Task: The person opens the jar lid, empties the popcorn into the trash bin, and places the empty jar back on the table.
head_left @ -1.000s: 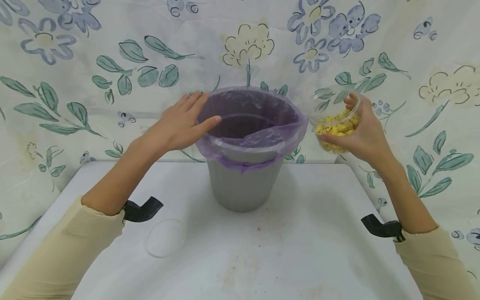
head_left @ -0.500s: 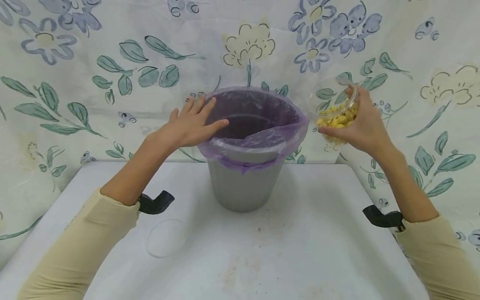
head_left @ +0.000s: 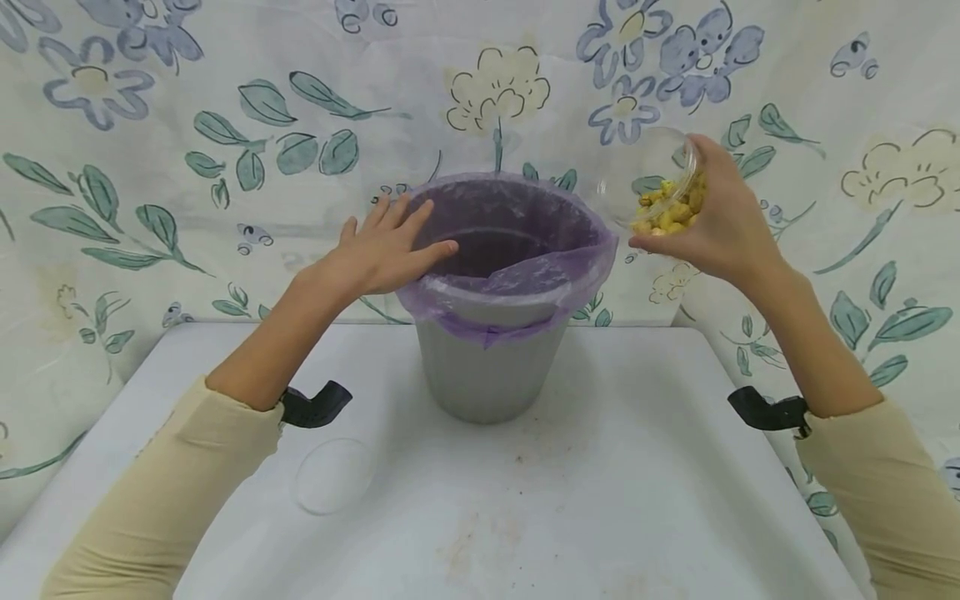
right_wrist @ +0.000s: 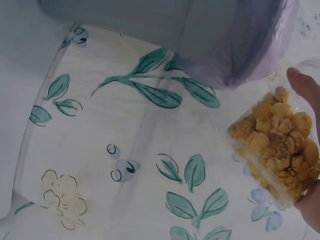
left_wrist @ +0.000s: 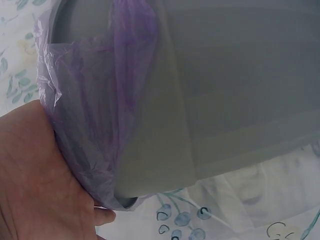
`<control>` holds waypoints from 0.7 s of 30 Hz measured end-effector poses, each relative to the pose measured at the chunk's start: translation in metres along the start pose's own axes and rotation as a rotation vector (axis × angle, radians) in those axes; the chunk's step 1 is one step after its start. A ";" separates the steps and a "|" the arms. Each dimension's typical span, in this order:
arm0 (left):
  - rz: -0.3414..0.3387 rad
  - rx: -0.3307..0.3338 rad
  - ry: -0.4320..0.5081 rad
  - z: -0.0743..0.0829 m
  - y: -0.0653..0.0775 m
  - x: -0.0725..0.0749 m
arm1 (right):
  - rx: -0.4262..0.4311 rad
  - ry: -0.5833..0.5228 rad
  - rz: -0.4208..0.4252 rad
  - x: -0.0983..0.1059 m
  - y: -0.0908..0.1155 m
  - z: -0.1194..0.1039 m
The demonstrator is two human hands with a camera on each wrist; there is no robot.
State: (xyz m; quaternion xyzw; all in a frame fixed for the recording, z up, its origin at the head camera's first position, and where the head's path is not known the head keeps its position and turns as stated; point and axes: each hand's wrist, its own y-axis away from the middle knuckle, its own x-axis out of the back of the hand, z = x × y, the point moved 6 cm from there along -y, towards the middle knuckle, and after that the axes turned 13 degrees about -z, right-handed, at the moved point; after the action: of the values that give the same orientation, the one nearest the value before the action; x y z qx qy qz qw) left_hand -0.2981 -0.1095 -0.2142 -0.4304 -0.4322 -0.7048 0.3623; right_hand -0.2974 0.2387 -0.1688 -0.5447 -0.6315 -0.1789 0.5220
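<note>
In the head view a grey bin (head_left: 491, 379) stands upright, lined with a thin purple bag (head_left: 577, 283) folded over its rim. My left hand (head_left: 378, 254) rests on the bin's left rim, fingers and thumb spread and straight; the left wrist view shows the palm against the bag. To the right of the bin, my right hand (head_left: 727, 221) grips a clear plastic tub (head_left: 690, 167) from its outer side. Yellow popcorn (right_wrist: 277, 140) fills the tub's lower part. The tub tilts toward the bin, its mouth close to the right rim.
A clear round lid (head_left: 333, 477) lies on the white table (head_left: 600, 508), left of the bin. Small crumbs and brownish smears mark the table in front. Behind hangs a floral cloth (head_left: 300, 50).
My right hand has raised the tub and tipped it further toward the bin, so the popcorn has shifted toward its mouth. My left hand has slid slightly right over the bin's rim.
</note>
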 end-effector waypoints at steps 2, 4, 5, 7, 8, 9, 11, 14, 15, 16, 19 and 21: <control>0.001 0.002 0.003 0.000 0.000 0.000 | 0.011 0.033 -0.006 0.000 -0.003 -0.003; 0.001 0.003 0.004 -0.001 -0.001 -0.001 | 0.018 0.075 -0.012 0.000 -0.007 -0.005; 0.002 0.004 0.004 -0.001 -0.001 -0.001 | 0.024 0.093 -0.015 0.000 -0.009 -0.006; 0.003 0.006 0.004 -0.001 -0.001 -0.001 | 0.022 0.138 -0.028 0.000 -0.011 -0.008; 0.003 0.007 0.005 -0.001 -0.001 -0.001 | 0.026 0.159 -0.034 0.000 -0.013 -0.009; 0.003 0.007 0.005 -0.002 -0.001 -0.001 | 0.031 0.179 -0.040 -0.001 -0.015 -0.010; 0.001 0.009 0.007 -0.002 -0.001 -0.001 | 0.046 0.217 -0.048 -0.001 -0.018 -0.012; 0.000 0.010 0.011 -0.002 0.000 -0.002 | 0.085 0.278 -0.044 -0.001 -0.021 -0.016; 0.001 0.010 0.012 -0.002 0.000 -0.002 | 0.100 0.295 -0.038 -0.001 -0.022 -0.018; 0.003 0.011 0.012 -0.001 0.000 -0.002 | 0.120 0.311 -0.031 -0.001 -0.023 -0.020; 0.010 0.011 0.012 -0.001 0.000 -0.002 | 0.177 0.360 -0.010 -0.002 -0.026 -0.025; 0.014 0.011 0.012 -0.001 -0.001 -0.002 | 0.209 0.384 0.000 -0.003 -0.028 -0.027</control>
State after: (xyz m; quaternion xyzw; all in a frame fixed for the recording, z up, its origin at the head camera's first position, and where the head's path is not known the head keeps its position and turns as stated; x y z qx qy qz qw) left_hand -0.2982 -0.1098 -0.2163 -0.4272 -0.4311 -0.7022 0.3722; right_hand -0.3093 0.2061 -0.1509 -0.4435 -0.5358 -0.2127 0.6863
